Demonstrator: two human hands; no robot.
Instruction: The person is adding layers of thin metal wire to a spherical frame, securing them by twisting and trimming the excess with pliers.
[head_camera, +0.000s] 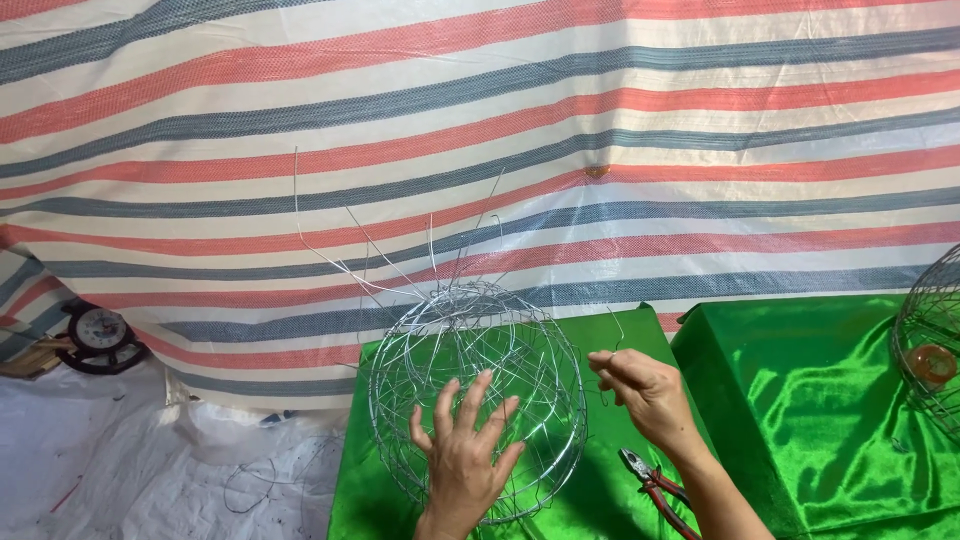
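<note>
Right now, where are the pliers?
The red-handled pliers lie on the green cloth at bottom centre-right, below the right hand and right of the wire sphere.

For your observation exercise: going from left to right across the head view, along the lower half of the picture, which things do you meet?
Small clock → left hand on the wire ball frame → right hand pinching a wire end → red-handled pliers → second wire frame at the right edge.
</note>
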